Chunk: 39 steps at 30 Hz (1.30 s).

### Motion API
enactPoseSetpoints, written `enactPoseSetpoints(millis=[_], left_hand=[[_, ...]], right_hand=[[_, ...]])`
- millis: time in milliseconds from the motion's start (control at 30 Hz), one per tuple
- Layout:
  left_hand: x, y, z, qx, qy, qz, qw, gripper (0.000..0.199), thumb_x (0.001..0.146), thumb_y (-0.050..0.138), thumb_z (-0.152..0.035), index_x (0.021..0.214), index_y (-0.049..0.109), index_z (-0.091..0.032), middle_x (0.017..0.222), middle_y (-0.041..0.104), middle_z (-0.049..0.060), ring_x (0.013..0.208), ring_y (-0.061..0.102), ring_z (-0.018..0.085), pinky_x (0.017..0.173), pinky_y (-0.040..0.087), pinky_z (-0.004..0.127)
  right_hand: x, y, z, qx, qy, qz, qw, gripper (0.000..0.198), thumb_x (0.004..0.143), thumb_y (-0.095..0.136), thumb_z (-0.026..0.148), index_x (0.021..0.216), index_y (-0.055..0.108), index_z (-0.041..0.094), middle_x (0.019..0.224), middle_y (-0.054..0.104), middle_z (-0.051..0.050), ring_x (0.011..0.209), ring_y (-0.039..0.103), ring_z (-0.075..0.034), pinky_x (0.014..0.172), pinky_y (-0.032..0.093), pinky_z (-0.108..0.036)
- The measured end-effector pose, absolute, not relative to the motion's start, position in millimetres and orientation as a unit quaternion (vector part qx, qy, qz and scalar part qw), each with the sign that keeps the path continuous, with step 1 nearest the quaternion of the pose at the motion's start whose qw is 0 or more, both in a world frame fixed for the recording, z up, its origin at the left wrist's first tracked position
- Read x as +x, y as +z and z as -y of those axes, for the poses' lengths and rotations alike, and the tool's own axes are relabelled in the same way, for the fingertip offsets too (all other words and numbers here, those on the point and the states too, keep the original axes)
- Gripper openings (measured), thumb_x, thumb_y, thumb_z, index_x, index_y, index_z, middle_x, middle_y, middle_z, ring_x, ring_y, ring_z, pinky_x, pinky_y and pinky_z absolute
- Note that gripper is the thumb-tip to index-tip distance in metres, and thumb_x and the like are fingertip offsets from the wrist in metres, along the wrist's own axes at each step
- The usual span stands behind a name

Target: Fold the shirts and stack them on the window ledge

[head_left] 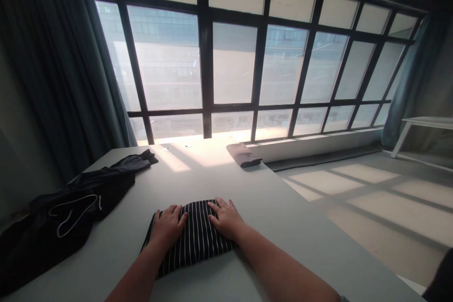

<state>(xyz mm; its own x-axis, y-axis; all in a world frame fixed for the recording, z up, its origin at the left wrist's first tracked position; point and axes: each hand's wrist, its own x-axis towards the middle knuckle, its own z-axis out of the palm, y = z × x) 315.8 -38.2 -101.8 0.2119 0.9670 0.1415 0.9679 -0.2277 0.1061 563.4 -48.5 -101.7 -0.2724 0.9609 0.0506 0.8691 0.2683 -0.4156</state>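
Observation:
A folded black cloth with white stripes (196,233) lies on the white table (283,255) in front of me; its exact kind of garment cannot be made out. On its left part rests my left hand (168,226), palm down with the fingers spread. My right hand (226,219) lies flat over the far right part, fingers apart and reaching to the edge of the cloth. Between the two hands the striped middle shows. Neither hand grips the fabric; both press or rest on top.
Along the table's left side sprawls a dark garment (74,207) with a white drawstring. A folded grey-brown cloth (244,155) sits at the far right edge. Beyond stand windows (170,61) and a dark curtain (63,66). Another white table (428,122) is at the right.

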Motion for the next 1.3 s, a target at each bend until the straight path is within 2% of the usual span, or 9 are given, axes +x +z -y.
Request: enactPoseSetpoints(millis=[167, 333, 467, 600, 700, 800, 1000, 1167, 1300], left_hand=[[293, -77, 48, -0.787, -0.051, 0.615, -0.007, 0.039, 0.105, 0.040, -0.040, 0.125, 0.068, -0.021, 0.130, 0.071, 0.013, 0.122, 0.066, 0.032, 0.113, 0.041, 0.057], [305, -62, 65, -0.797, -0.028, 0.599, -0.069, 0.047, 0.107, 0.030, -0.048, 0.114, 0.066, -0.020, 0.118, 0.072, 0.013, 0.113, 0.069, 0.032, 0.096, 0.050, 0.044], [319, -66, 67, -0.802, -0.050, 0.585, -0.108, 0.032, 0.101, 0.044, -0.047, 0.109, 0.063, -0.022, 0.120, 0.072, 0.012, 0.114, 0.068, 0.031, 0.093, 0.049, 0.039], [317, -72, 62, -0.801, -0.091, 0.569, -0.165, 0.023, 0.098, 0.050, -0.042, 0.108, 0.058, -0.024, 0.114, 0.074, 0.009, 0.108, 0.069, 0.027, 0.086, 0.048, 0.034], [311, -76, 57, -0.798, -0.118, 0.558, -0.195, 0.021, 0.097, 0.051, -0.042, 0.106, 0.056, -0.023, 0.106, 0.074, 0.008, 0.099, 0.070, 0.026, 0.081, 0.047, 0.033], [307, -78, 53, -0.781, -0.145, 0.567, -0.218, 0.021, 0.098, 0.047, -0.042, 0.103, 0.054, -0.023, 0.102, 0.074, 0.007, 0.093, 0.069, 0.025, 0.078, 0.047, 0.033], [309, -82, 50, -0.752, -0.168, 0.590, -0.240, 0.025, 0.101, 0.042, -0.043, 0.104, 0.056, -0.023, 0.102, 0.075, 0.007, 0.094, 0.071, 0.024, 0.080, 0.049, 0.033], [312, -85, 49, -0.747, -0.162, 0.606, -0.220, 0.034, 0.106, 0.031, -0.042, 0.105, 0.059, -0.023, 0.102, 0.076, 0.008, 0.095, 0.071, 0.025, 0.081, 0.049, 0.034], [311, -87, 48, -0.747, -0.162, 0.613, -0.197, 0.037, 0.106, 0.029, -0.041, 0.098, 0.060, -0.024, 0.101, 0.075, 0.008, 0.095, 0.070, 0.025, 0.082, 0.047, 0.033]], right_hand=[[571, -103, 46, -0.569, 0.162, 0.781, 0.201, 0.058, 0.098, 0.059, 0.040, 0.152, 0.057, 0.020, 0.159, 0.048, -0.018, 0.152, 0.040, -0.032, 0.130, 0.015, -0.055], [573, -100, 52, -0.458, 0.236, 0.805, 0.295, 0.046, 0.082, 0.071, 0.020, 0.128, 0.072, 0.022, 0.128, 0.066, -0.009, 0.120, 0.063, -0.023, 0.112, 0.047, -0.035], [574, -96, 54, -0.385, 0.310, 0.787, 0.371, 0.037, 0.078, 0.064, 0.011, 0.112, 0.075, 0.024, 0.115, 0.068, -0.004, 0.109, 0.066, -0.020, 0.105, 0.051, -0.034], [577, -96, 51, -0.363, 0.452, 0.688, 0.437, 0.031, 0.081, 0.071, 0.023, 0.112, 0.071, 0.022, 0.107, 0.072, -0.002, 0.103, 0.067, -0.022, 0.097, 0.053, -0.038], [585, -94, 48, -0.328, 0.622, 0.580, 0.411, 0.065, 0.077, 0.082, 0.030, 0.137, 0.059, 0.028, 0.108, 0.071, -0.001, 0.092, 0.069, -0.019, 0.088, 0.055, -0.036], [598, -89, 48, -0.288, 0.744, 0.503, 0.332, 0.103, 0.067, 0.094, 0.031, 0.156, 0.043, 0.034, 0.120, 0.070, -0.003, 0.100, 0.070, -0.019, 0.095, 0.054, -0.038], [609, -74, 53, -0.299, 0.765, 0.519, 0.235, 0.090, 0.068, 0.097, 0.032, 0.149, 0.060, 0.025, 0.126, 0.071, -0.010, 0.110, 0.070, -0.023, 0.102, 0.053, -0.040], [601, -72, 55, -0.329, 0.724, 0.565, 0.223, 0.095, 0.063, 0.097, 0.028, 0.150, 0.058, 0.032, 0.134, 0.067, -0.008, 0.117, 0.067, -0.026, 0.099, 0.057, -0.040], [599, -76, 54, -0.364, 0.685, 0.587, 0.231, 0.080, 0.063, 0.094, 0.026, 0.139, 0.069, 0.028, 0.130, 0.069, -0.007, 0.117, 0.067, -0.027, 0.103, 0.055, -0.043]])
